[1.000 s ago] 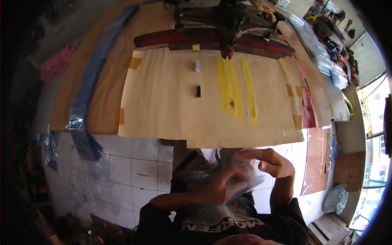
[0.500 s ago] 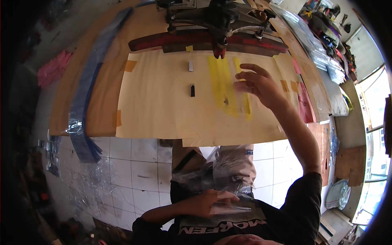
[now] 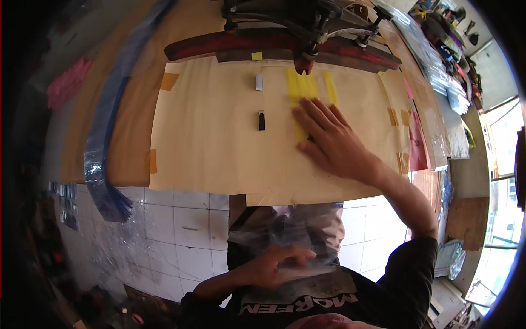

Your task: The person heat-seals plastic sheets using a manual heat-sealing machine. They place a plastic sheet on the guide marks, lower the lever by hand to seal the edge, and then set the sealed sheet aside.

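Note:
My right hand (image 3: 335,143) lies flat, fingers spread, over the yellow strips (image 3: 300,85) on a pale cardboard sheet (image 3: 208,137). Its fingers cover part of these strips. Close to my body, my left hand (image 3: 276,267) is curled around clear plastic film (image 3: 307,271), which is blurred. More thin transparent film hangs over my lap. To the left of my right hand, a small black piece (image 3: 261,121) and a small pale piece (image 3: 259,83) sit in line on the sheet. Orange tape (image 3: 169,81) marks the sheet's edges.
Across the table's far side stands a metal frame with a long red-and-dark bar (image 3: 230,45). A bundle of blue plastic (image 3: 104,148) drapes over the table's left side. Stacked clear plastic (image 3: 438,74) lies at the far right. Pink material (image 3: 417,143) shows beside the sheet.
My right hand has come down from above the strips, moving nearer and slightly left, and now lies flat on the sheet. My left hand stays near my body with the plastic film.

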A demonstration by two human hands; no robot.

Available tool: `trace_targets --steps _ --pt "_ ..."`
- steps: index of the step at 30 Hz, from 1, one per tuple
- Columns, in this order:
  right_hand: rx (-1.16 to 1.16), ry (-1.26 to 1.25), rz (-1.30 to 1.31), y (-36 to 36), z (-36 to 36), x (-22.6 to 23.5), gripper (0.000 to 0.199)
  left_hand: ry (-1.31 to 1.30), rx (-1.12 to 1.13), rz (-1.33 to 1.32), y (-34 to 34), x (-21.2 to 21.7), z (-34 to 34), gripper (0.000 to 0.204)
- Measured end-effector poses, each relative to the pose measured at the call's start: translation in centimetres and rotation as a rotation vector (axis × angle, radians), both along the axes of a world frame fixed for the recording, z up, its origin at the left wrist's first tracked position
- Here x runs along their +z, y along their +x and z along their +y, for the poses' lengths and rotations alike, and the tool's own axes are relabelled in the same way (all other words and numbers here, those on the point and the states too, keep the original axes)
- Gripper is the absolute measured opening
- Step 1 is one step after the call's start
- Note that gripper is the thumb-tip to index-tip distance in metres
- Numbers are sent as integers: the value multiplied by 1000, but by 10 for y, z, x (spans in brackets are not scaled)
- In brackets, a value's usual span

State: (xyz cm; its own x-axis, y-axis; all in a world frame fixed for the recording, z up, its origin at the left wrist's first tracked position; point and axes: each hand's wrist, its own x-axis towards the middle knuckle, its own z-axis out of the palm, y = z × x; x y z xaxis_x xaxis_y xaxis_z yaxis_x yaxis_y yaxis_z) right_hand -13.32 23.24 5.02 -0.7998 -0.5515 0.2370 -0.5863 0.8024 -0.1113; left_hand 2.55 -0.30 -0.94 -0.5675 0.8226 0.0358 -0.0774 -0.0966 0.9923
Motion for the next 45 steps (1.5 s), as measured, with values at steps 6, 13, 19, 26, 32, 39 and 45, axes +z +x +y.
trace_targets --steps 6,13,19,26,32,39,45 --pt "-71 -103 39 -15 -18 -2 52 92 147 9 -14 13 12 43" --pt "-107 -128 -127 50 -31 4 61 114 83 -132 -10 4 6 46" --pt "-138 -101 -50 1 -34 -12 61 155 100 -315 -23 14 10 49" --pt "-125 -107 -35 -14 -39 -16 62 213 173 -436 -30 19 12 50" --pt "-126 -108 -20 -16 -43 -15 62 200 180 -440 -32 19 9 50" --pt "-138 -116 -34 -20 -44 -13 62 174 173 -445 -38 20 8 51" --pt "-147 -113 -16 -20 -44 -15 62 193 172 -421 -37 17 9 50"
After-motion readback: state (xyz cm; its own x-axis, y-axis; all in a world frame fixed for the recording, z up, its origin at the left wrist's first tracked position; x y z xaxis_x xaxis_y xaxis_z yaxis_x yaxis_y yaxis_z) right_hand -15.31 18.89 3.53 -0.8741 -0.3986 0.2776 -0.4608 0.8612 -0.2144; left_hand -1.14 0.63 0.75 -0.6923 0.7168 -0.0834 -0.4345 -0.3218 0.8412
